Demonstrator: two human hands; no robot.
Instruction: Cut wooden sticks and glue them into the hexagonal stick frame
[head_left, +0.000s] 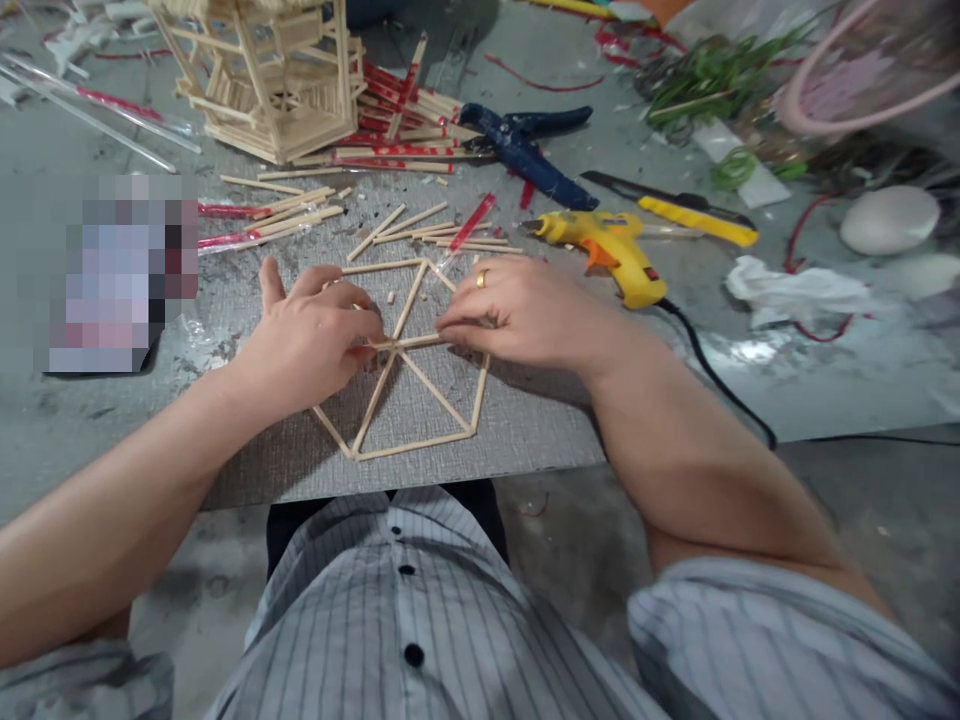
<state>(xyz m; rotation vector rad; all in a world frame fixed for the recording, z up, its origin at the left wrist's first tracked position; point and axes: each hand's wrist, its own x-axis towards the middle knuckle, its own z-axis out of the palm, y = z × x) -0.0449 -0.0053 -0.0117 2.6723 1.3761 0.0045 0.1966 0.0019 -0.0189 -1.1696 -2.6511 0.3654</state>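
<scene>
A hexagonal frame of thin wooden sticks (416, 441) lies flat near the table's front edge, with spokes meeting at its middle. My left hand (319, 325) rests over its left side, thumb and forefinger closed on a stick close to the hub. From the right, my right hand (514, 310) pinches the outer part of a wooden spoke stick (421, 341) that runs to the hub. A gold ring is on one of its fingers. Both hands hide parts of the frame's left and right sides.
Behind the frame lie loose sticks (412, 222) and a yellow glue gun (600, 245) with a black cord. Blue cutters (525, 150), a yellow utility knife (697, 218) and a stick-built model house (274, 110) stand farther back. A blurred-out device (109, 285) is at left.
</scene>
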